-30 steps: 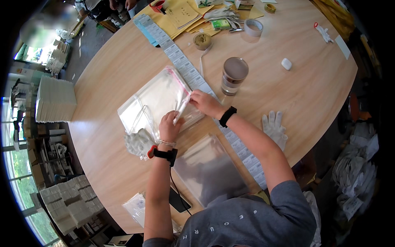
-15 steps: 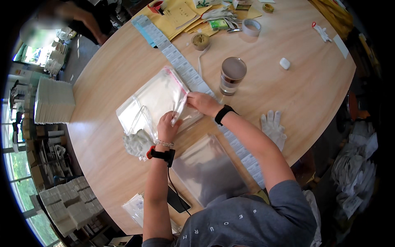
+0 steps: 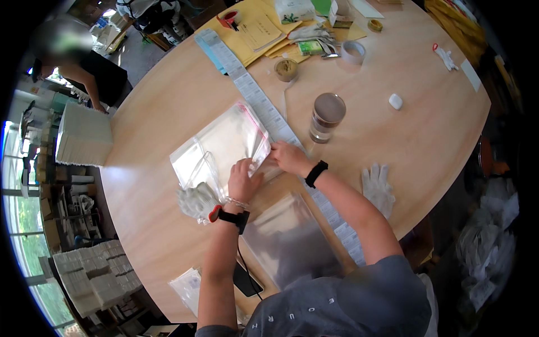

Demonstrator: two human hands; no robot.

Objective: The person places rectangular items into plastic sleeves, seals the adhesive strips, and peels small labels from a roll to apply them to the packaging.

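A stack of clear plastic bags (image 3: 216,140) with a pink-lined edge lies at the middle of the table. My right hand (image 3: 291,158) pinches the bags' near right corner between thumb and fingers. Along their near edge, my left hand (image 3: 242,180) has its fingers curled on the plastic, which creases between the two hands. The fingertips are partly hidden. A crumpled whitish glove (image 3: 196,201) rests beside my left wrist. Closer to me lies a flat, shiny stack of clear plastic sheets or bags (image 3: 292,238).
A long printed paper strip (image 3: 261,104) crosses the table beside a lidded glass (image 3: 327,118). Tape rolls (image 3: 353,52), yellow envelopes (image 3: 255,33) and another glove (image 3: 378,188) lie around. A tall paper stack (image 3: 84,135) stands at the left edge, near another person (image 3: 95,76).
The view has shifted, so the table appears lower and further right. My hands stay at the bags' near right corner. The other person has come to the tall paper stack.
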